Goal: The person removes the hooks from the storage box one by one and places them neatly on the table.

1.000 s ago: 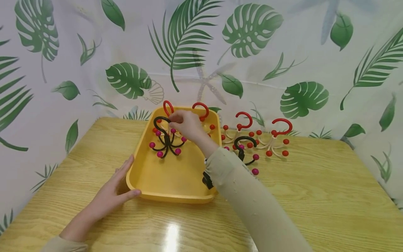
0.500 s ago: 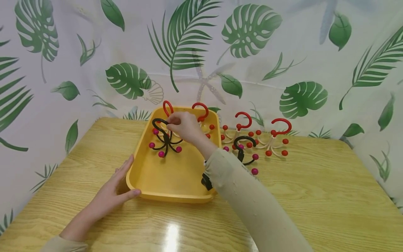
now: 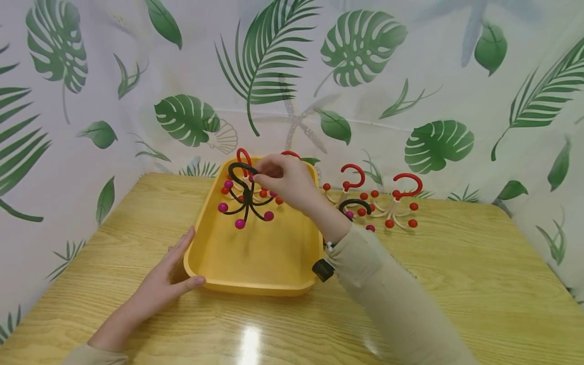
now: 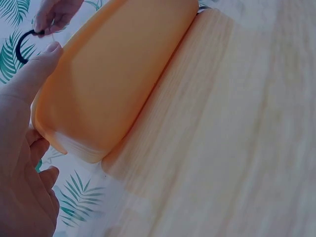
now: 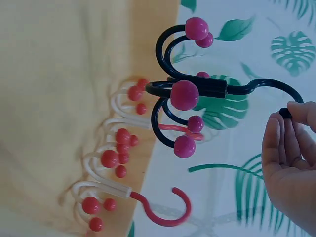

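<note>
My right hand [image 3: 292,185] pinches the hook tip of a black multi-prong hanger [image 3: 248,197] with magenta ball ends. In the right wrist view the hanger [image 5: 202,86] hangs apart from the yellow tray's floor. My left hand [image 3: 159,284] touches the near left corner of the yellow tray [image 3: 255,290], thumb on the front side and fingers along the left side, fairly straight. At the tray's far end stand white hangers with red balls; one red hook [image 3: 244,158] shows behind the black one, and another red hook [image 5: 168,217] appears in the right wrist view.
Right of the tray on the wooden table [image 3: 438,284] stand a white hanger [image 3: 353,175] and another white hanger [image 3: 396,203] with red hooks. A second black hanger [image 3: 356,202] is partly hidden by my right forearm. A leaf-patterned cloth [image 3: 292,76] hangs behind.
My right hand and the black hanger have shifted a little to the right, and the forearm now covers more of the second black hanger. The left hand stays on the tray.
</note>
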`<state>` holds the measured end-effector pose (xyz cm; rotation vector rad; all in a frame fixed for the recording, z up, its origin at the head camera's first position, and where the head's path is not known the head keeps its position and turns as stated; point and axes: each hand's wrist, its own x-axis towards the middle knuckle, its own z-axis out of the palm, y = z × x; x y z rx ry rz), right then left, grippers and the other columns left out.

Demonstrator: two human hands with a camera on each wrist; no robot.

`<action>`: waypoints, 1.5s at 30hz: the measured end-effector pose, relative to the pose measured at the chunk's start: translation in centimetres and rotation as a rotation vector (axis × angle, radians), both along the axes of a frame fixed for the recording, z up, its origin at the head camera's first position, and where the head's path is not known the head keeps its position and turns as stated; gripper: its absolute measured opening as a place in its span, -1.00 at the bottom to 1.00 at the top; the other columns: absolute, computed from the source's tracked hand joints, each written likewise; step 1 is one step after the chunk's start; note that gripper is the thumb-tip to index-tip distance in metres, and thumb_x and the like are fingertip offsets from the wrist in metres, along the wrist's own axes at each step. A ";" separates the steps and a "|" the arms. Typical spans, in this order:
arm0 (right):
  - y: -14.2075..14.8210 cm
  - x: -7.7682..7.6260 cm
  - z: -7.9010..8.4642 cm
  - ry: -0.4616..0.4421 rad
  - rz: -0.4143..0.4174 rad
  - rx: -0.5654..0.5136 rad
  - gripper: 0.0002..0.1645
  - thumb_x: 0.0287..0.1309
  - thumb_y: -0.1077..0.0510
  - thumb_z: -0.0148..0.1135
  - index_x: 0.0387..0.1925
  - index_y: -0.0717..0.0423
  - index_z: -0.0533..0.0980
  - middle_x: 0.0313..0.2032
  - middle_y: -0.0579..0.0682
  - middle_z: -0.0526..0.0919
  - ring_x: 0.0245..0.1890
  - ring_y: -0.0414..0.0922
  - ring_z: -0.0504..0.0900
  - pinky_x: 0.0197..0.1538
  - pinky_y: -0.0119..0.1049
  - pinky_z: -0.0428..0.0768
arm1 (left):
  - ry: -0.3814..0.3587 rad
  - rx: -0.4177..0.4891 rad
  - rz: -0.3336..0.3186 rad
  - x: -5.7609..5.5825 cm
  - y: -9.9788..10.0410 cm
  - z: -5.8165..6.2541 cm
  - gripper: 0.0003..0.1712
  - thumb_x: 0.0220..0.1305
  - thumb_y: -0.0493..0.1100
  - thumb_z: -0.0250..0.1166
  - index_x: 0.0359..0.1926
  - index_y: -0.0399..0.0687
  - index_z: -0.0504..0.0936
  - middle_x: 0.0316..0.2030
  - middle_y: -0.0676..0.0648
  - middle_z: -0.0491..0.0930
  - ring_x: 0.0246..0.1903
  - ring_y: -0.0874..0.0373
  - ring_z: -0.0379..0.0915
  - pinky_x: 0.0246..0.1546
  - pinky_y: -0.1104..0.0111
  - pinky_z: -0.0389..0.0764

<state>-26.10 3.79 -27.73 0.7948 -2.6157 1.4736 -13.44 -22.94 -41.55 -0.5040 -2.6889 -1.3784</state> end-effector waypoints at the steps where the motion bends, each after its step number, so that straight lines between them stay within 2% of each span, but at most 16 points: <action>1: 0.3 0.4 0.4 0.001 -0.001 -0.004 -0.85 0.16 0.19 0.33 -0.22 0.14 0.61 -0.31 -0.05 0.67 -0.32 -0.15 0.61 -0.20 -0.36 0.62 | -0.004 0.000 0.002 0.0 0.0 0.0 0.07 0.16 -0.10 0.39 0.51 0.20 -0.12 0.49 -0.09 -0.14 0.43 -0.20 -0.26 0.36 -0.14 -0.28; 6: 1.9 2.3 1.5 -0.006 -0.018 -0.017 -0.84 0.17 0.18 0.32 -0.21 0.13 0.59 -0.32 -0.04 0.64 -0.32 -0.13 0.59 -0.20 -0.32 0.62 | -0.020 -0.007 0.010 0.0 -0.2 -0.1 0.07 0.18 -0.09 0.38 0.51 0.23 -0.14 0.49 -0.08 -0.16 0.43 -0.19 -0.28 0.35 -0.16 -0.29; 12: 4.1 4.3 2.1 -0.026 -0.015 -0.057 -0.85 0.15 0.21 0.33 -0.23 0.14 0.58 -0.32 -0.01 0.63 -0.35 -0.09 0.58 -0.22 -0.29 0.62 | 0.008 0.018 -0.011 0.1 0.0 0.1 0.06 0.17 -0.13 0.39 0.51 0.17 -0.10 0.48 -0.10 -0.14 0.44 -0.11 -0.27 0.37 -0.12 -0.30; 17: 6.2 5.8 2.3 -0.019 -0.023 -0.052 -0.83 0.14 0.23 0.33 -0.21 0.17 0.58 -0.30 0.00 0.64 -0.34 -0.08 0.58 -0.24 -0.30 0.63 | 0.040 0.017 -0.020 0.1 0.0 0.0 0.07 0.15 -0.15 0.39 0.51 0.14 -0.10 0.48 -0.11 -0.12 0.42 0.33 -0.30 0.42 0.18 -0.32; 19: 7.0 6.2 2.3 -0.014 -0.034 -0.044 -0.83 0.14 0.24 0.33 -0.21 0.18 0.58 -0.30 0.00 0.65 -0.33 -0.09 0.60 -0.24 -0.32 0.63 | 0.047 0.016 -0.020 0.2 -0.1 0.0 0.07 0.15 -0.16 0.39 0.51 0.13 -0.10 0.48 -0.12 -0.12 0.39 0.44 -0.31 0.42 0.23 -0.33; 21: 7.9 6.5 2.1 -0.007 -0.039 -0.038 -0.84 0.14 0.26 0.32 -0.21 0.19 0.57 -0.30 0.02 0.64 -0.34 -0.08 0.60 -0.26 -0.35 0.63 | 0.047 0.017 -0.020 0.2 -0.1 0.0 0.07 0.15 -0.16 0.39 0.51 0.12 -0.10 0.48 -0.11 -0.12 0.40 0.39 -0.31 0.42 0.17 -0.32; 26: 10.5 7.5 1.7 0.033 -0.056 -0.020 -0.85 0.13 0.28 0.33 -0.24 0.22 0.58 -0.31 0.03 0.63 -0.35 -0.09 0.59 -0.28 -0.40 0.62 | 0.027 0.028 -0.026 0.1 0.1 0.2 0.07 0.16 -0.15 0.39 0.52 0.12 -0.11 0.48 -0.12 -0.14 0.44 -0.08 -0.28 0.36 -0.12 -0.32; 28: 11.6 7.9 1.6 0.062 -0.067 -0.005 -0.86 0.12 0.29 0.33 -0.25 0.22 0.59 -0.32 0.03 0.63 -0.35 -0.11 0.59 -0.29 -0.42 0.62 | 0.022 0.030 -0.027 0.1 0.1 0.3 0.07 0.16 -0.15 0.39 0.52 0.12 -0.11 0.48 -0.14 -0.15 0.42 -0.21 -0.27 0.34 -0.18 -0.31; 36: 15.5 9.5 1.4 0.140 -0.098 0.021 -0.85 0.09 0.37 0.32 -0.26 0.27 0.57 -0.32 0.02 0.61 -0.37 -0.22 0.61 -0.31 -0.48 0.61 | 0.016 0.024 -0.022 0.1 -0.1 0.2 0.07 0.16 -0.15 0.39 0.52 0.14 -0.11 0.48 -0.13 -0.15 0.42 -0.23 -0.27 0.34 -0.19 -0.31; 40: 17.3 10.2 1.4 0.123 -0.116 0.021 -0.83 0.10 0.38 0.31 -0.22 0.27 0.57 -0.30 -0.05 0.64 -0.33 -0.24 0.62 -0.29 -0.51 0.59 | 0.006 0.018 -0.017 0.1 0.0 0.2 0.07 0.16 -0.14 0.39 0.52 0.14 -0.11 0.48 -0.15 -0.15 0.42 -0.22 -0.27 0.33 -0.21 -0.29; 45: 19.6 10.6 1.4 0.088 -0.148 0.070 -0.82 0.13 0.33 0.31 -0.19 0.24 0.57 -0.32 -0.10 0.66 -0.31 -0.25 0.62 -0.29 -0.52 0.58 | 0.000 0.004 -0.013 0.1 0.0 0.1 0.07 0.17 -0.11 0.38 0.52 0.14 -0.11 0.48 -0.16 -0.15 0.43 -0.21 -0.27 0.33 -0.20 -0.28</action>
